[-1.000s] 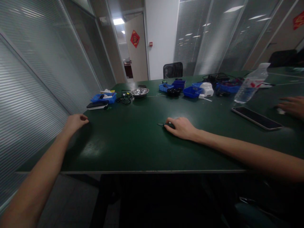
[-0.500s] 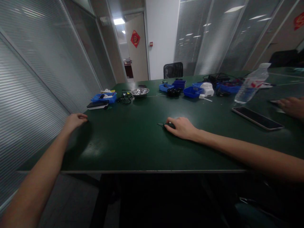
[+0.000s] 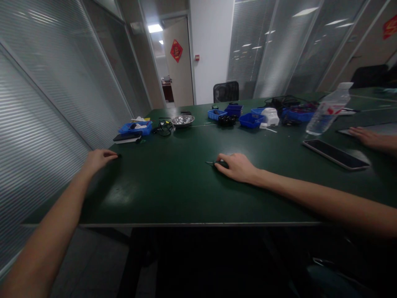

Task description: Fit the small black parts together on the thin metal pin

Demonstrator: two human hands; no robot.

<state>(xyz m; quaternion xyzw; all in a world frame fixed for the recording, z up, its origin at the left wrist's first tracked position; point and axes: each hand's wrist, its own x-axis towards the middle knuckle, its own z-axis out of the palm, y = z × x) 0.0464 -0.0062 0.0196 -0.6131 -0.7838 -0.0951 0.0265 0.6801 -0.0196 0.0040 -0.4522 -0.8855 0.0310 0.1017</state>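
Observation:
My right hand rests on the green table, its fingers wrapped round the dark handle of a small screwdriver. The thin metal shaft points left and lies close to the tabletop. Over the table's left side, my left hand is closed in a pinch. A small dark piece shows at its fingertips, too small to make out. Beyond that hand lie a dark flat case and a blue tray with small items in it.
A metal bowl and black cables sit towards the back. Blue bins stand further right. A phone, a plastic bottle and another person's hand are on the right.
My left hand has shifted slightly right, and a small dark piece now shows at its fingertips. My right hand stays put. The other person's hand has moved left beside a flat grey thing.

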